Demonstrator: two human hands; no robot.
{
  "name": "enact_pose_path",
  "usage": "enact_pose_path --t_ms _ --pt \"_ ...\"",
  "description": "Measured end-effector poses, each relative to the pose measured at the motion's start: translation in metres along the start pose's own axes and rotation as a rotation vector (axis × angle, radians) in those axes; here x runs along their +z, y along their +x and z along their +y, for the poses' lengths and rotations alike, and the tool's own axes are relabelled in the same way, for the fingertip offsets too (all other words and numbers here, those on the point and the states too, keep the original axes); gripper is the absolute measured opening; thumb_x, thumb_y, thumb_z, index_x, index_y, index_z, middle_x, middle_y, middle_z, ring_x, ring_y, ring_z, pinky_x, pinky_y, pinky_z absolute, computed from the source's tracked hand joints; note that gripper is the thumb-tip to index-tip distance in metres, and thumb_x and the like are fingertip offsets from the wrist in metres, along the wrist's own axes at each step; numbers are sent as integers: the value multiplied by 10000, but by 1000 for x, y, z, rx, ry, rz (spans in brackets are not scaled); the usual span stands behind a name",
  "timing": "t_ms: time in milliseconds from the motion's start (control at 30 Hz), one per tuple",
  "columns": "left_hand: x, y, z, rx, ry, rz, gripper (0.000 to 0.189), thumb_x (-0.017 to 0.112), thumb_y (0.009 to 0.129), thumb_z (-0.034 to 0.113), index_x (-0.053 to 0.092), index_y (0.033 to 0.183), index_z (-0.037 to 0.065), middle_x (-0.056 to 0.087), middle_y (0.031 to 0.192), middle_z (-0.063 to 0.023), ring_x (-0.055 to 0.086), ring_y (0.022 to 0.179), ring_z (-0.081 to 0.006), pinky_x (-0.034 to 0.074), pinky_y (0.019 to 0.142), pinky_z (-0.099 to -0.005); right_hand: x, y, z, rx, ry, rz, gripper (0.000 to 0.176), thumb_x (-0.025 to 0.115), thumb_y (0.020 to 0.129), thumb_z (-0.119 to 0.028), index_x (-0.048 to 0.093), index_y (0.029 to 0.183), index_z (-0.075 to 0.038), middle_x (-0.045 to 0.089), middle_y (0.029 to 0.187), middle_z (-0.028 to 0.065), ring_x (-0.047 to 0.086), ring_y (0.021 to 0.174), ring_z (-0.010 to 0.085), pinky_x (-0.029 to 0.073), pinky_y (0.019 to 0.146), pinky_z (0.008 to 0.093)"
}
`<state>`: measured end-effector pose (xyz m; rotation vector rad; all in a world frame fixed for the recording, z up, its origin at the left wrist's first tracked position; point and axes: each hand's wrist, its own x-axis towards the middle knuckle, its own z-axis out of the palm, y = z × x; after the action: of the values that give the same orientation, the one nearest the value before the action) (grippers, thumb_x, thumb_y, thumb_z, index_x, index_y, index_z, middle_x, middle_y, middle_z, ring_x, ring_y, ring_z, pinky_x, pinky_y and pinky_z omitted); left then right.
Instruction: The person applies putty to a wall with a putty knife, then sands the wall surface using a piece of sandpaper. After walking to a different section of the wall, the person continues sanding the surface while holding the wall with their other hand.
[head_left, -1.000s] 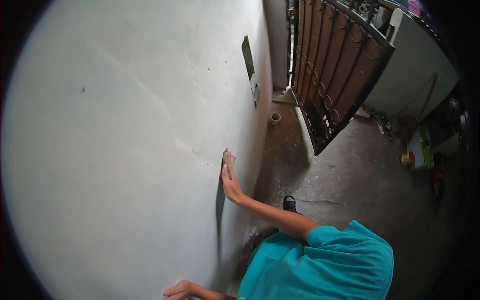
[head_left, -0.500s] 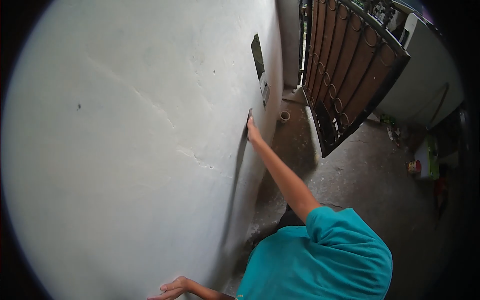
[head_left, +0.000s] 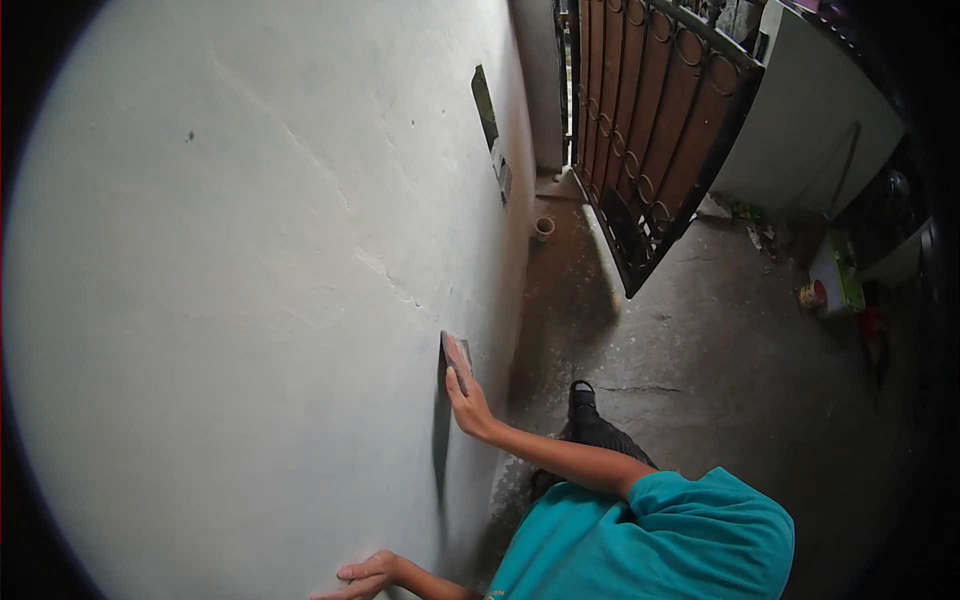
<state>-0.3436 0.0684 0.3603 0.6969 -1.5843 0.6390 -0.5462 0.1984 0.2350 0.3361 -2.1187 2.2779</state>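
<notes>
My right hand (head_left: 466, 397) presses a small, thin grey-brown sheet of sandpaper (head_left: 465, 352) flat against the white plastered wall (head_left: 250, 350). Its fingers point up the wall and cover most of the sheet. At the bottom edge of the view, my left hand (head_left: 365, 576) lies at the wall surface with fingers stretched out and nothing in it. Just above my right hand, a rough crack (head_left: 390, 280) runs through the plaster.
A slot (head_left: 487, 110) is cut into the wall near its far end. Beyond stands a brown metal gate (head_left: 640, 120), swung open over the concrete floor (head_left: 690, 350). A small cup (head_left: 544, 229) sits by the wall's base; a red tin (head_left: 812, 294) and a green-white box (head_left: 838, 272) are at right.
My right hand has come down the wall, nearer to me, with the sandpaper, and the elbow has bent. My left hand stays low at the wall. The view has shifted slightly.
</notes>
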Motion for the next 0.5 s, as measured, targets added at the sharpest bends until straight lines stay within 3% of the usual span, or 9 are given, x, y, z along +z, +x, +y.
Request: enact_pose_path --t_ms 167,333,400,467,500 --pt "1 19 16 -14 -2 89 508 245 947 331 247 1381 67 33 1461 -198 -40 1344 -366 -13 1017 -599 -5 84 6 83 29 154 518 265 961 -287 125 1402 -54 147 1463 102 112 1350 238 87 1083 303" --pt "6 25 28 -20 -66 102 498 253 949 308 200 1399 101 14 1463 -193 -44 1344 -360 -19 1021 -594 -47 204 51 109 -77 286 536 248 952 -342 134 1403 -75 220 1437 122 213 1322 270 177 1069 299" --pt "8 24 27 -18 -116 121 497 255 950 299 181 1404 111 2 1464 -190 -44 1344 -358 -19 1024 -591 -73 261 72 210 -134 275 563 233 940 -403 139 1405 -99 273 1414 134 275 1293 296 226 1050 316" --pt "6 23 26 -8 14 75 507 254 949 305 150 1411 125 -29 1465 -182 -57 1343 -353 -2 1024 -601 -99 309 95 154 -148 280 587 231 931 -443 156 1401 -100 319 1392 135 320 1267 311 254 1033 332" --pt "7 22 27 -4 19 75 507 254 949 305 150 1411 125 -29 1465 -182 -57 1343 -353 -2 1024 -601 -119 323 97 253 -148 199 602 238 925 -464 174 1397 -97 319 1388 151 327 1263 314 255 1031 334"
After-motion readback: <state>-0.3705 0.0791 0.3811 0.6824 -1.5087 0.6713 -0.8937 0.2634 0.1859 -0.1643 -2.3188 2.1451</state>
